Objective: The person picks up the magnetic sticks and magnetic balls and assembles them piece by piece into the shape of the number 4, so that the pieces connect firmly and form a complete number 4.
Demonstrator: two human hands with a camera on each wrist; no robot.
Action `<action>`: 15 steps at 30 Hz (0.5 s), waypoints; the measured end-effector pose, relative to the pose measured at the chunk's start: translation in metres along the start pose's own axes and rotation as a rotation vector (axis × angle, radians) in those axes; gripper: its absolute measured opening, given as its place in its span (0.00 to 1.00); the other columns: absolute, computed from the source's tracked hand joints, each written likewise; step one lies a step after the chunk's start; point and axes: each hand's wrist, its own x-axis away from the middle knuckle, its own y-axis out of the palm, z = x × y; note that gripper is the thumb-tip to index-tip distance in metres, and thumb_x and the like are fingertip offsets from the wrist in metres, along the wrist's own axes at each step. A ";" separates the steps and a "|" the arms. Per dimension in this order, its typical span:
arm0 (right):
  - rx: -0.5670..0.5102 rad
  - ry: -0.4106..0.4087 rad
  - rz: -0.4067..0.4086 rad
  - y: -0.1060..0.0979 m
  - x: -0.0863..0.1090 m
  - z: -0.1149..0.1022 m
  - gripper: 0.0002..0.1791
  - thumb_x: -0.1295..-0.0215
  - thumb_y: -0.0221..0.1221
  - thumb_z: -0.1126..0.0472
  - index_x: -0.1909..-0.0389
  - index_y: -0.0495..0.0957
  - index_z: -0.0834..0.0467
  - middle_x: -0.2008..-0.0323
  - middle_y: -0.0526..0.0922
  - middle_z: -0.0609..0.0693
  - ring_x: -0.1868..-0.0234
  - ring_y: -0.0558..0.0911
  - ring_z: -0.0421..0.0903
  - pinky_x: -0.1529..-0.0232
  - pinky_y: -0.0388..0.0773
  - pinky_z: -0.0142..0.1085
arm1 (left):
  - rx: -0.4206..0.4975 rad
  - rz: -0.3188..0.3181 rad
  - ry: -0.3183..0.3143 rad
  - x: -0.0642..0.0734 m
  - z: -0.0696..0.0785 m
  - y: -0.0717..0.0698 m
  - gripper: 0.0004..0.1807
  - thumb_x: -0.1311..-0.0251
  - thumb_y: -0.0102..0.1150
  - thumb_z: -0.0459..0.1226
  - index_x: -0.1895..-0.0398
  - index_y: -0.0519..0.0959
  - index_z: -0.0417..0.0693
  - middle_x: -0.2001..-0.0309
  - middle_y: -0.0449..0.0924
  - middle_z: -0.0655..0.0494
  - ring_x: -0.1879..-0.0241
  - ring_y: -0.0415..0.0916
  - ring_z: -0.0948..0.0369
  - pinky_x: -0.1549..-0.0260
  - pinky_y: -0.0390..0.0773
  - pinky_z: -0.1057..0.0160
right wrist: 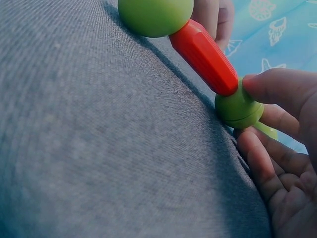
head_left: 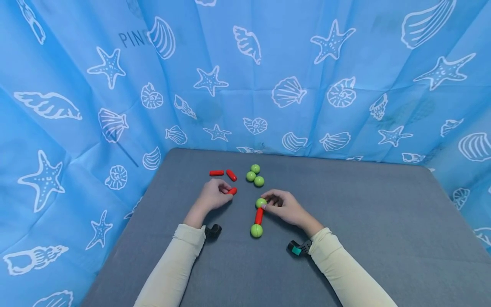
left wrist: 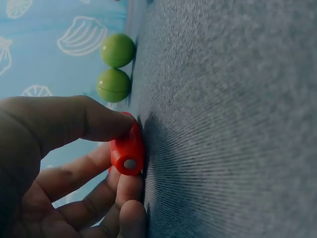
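Left hand [head_left: 215, 194]: thumb and fingers pinch a red rod [head_left: 232, 191]; a grey disc [left wrist: 130, 163] shows in its end. From this hand, the first loose rod [head_left: 216, 173] lies at twelve o'clock, the second loose rod [head_left: 231, 175] near one, just beside it. Three green balls [head_left: 251, 176] sit clustered at two o'clock from the pinched rod. At its four o'clock, on the grey tabletop [head_left: 364, 204]: near ball [head_left: 256, 231], middle rod [head_left: 258, 216], far ball [head_left: 261, 202], end to end. Right hand [head_left: 284, 207]: thumb and fingers grip the far ball at nine o'clock.
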 end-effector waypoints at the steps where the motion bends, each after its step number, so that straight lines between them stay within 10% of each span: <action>1: 0.002 0.002 0.000 0.000 0.000 0.000 0.15 0.26 0.66 0.60 0.42 0.84 0.57 0.56 0.87 0.53 0.60 0.82 0.43 0.60 0.80 0.33 | 0.000 -0.009 0.004 0.000 0.000 0.000 0.09 0.38 0.72 0.34 0.56 0.87 0.46 0.59 0.86 0.52 0.59 0.81 0.57 0.55 0.83 0.55; 15: -0.005 0.010 0.003 0.000 0.000 0.000 0.16 0.27 0.67 0.59 0.42 0.84 0.58 0.56 0.87 0.53 0.61 0.83 0.43 0.60 0.80 0.33 | 0.107 -0.191 0.261 0.026 0.009 -0.005 0.12 0.35 0.73 0.36 0.50 0.87 0.53 0.57 0.87 0.57 0.58 0.82 0.61 0.58 0.83 0.60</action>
